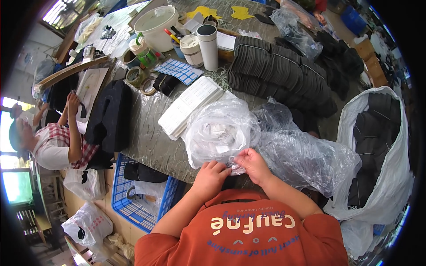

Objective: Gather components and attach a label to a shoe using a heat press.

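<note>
In front of me on the table edge sits a clear plastic bag [199, 133] with its mouth rolled open; small pale pieces lie inside it, too small to name. My left hand [210, 178] is closed at the bag's near edge, fingers curled. Just right of it, my right hand [254, 166] pinches the same near edge between thumb and fingers. A large sheet of clear plastic wrapping [306, 159] spreads from the bag to the right, beside my right forearm. Touching the bag's far left side is a stack of printed paper slips [191, 104].
Bundled dark grey flat pieces [275, 66] lie at the back right. A white tumbler [207, 46], tape rolls [135, 76] and a bucket [156, 26] stand behind. A white sack [390, 181] is at right, a blue crate [133, 208] lower left. Another person works at far left.
</note>
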Demonstrator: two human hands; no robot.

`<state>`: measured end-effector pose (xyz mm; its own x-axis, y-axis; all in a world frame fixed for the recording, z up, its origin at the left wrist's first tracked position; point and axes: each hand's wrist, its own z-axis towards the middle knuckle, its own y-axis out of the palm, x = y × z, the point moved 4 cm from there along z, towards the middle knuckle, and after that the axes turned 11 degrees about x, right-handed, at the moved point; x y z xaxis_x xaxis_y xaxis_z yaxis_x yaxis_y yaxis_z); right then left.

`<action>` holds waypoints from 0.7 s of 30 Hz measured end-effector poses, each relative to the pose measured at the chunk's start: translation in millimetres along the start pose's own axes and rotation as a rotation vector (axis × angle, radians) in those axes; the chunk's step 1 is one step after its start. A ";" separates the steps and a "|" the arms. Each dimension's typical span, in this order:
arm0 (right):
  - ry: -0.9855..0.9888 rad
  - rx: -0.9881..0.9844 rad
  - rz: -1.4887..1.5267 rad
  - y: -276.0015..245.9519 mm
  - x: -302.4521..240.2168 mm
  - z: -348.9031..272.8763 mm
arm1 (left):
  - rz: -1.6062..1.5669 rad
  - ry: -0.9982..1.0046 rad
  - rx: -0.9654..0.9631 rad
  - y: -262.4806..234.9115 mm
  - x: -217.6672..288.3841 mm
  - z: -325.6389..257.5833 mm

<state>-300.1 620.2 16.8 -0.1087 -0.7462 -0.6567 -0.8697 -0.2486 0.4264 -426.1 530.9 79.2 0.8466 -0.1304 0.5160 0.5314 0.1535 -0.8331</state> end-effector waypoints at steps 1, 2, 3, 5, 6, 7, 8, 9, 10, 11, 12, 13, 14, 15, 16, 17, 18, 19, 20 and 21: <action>-0.086 0.061 -0.231 -2.9 0.2 0.1 | -0.002 -0.003 0.000 2.1 0.1 -2.7; -0.082 0.060 -0.233 -3.5 2.7 -0.3 | -0.018 0.007 0.003 4.4 0.5 -6.0; -0.110 0.069 -0.284 -4.8 5.2 0.0 | -0.033 0.016 0.005 6.3 0.9 -8.6; -0.133 0.076 -0.338 -6.1 8.8 0.9 | -0.040 0.017 0.008 9.3 1.0 -12.0; -0.159 0.077 -0.365 -6.1 9.4 1.2 | -0.045 0.022 0.011 10.2 1.4 -13.1; -0.185 0.078 -0.392 -6.0 9.5 1.2 | -0.047 0.019 0.011 10.7 1.8 -13.5; -0.181 0.075 -0.394 -3.8 8.4 0.0 | -0.057 0.016 0.029 9.2 2.0 -13.4; -0.180 0.079 -0.338 -0.9 4.6 -2.2 | -0.068 0.013 0.046 7.3 2.1 -13.0; -0.179 0.083 -0.282 0.9 1.9 -2.6 | -0.068 0.009 0.046 4.9 1.1 -11.7; -0.179 0.086 -0.284 -2.3 -0.4 -0.7 | -0.136 -0.001 0.072 0.6 -1.5 -7.5; -0.168 0.039 -0.215 -5.2 -3.9 0.1 | -0.199 -0.012 0.101 -7.5 -2.4 -3.0; -0.156 -0.008 -0.147 -5.3 -7.4 1.6 | -0.283 -0.040 0.182 -20.9 -4.3 4.3; -0.153 -0.008 -0.150 -0.5 -14.8 1.6 | -0.282 -0.052 0.265 -34.6 -7.3 12.6; -0.456 -0.028 -0.460 13.2 -37.8 -5.5 | -0.448 -0.275 0.227 -40.1 -16.0 18.3; -0.760 -0.049 -0.771 28.7 -56.1 -12.7 | -0.611 -0.499 0.186 -41.6 -26.5 22.3; -0.833 -0.063 -0.856 38.6 -65.9 -13.1 | -0.777 -0.508 0.167 -43.3 -39.0 32.1; -0.838 -0.062 -0.857 42.6 -72.4 -5.8 | -0.942 -0.514 0.147 -46.1 -49.9 44.9; -0.890 -0.115 -0.892 48.4 -79.0 1.0 | -1.228 -0.634 0.143 -49.4 -55.5 55.3; -0.940 -0.171 -0.928 53.9 -82.4 7.3 | -1.228 -0.631 0.147 -49.2 -65.2 64.3; -0.761 -0.203 -0.789 54.1 -79.8 16.3 | -1.292 -0.710 0.167 -45.5 -77.7 69.8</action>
<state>-346.3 676.4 82.1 0.1126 0.2211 -0.9687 -0.7375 -0.6347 -0.2306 -514.0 602.3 90.9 -0.3925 0.2253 0.8917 0.8645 0.4213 0.2741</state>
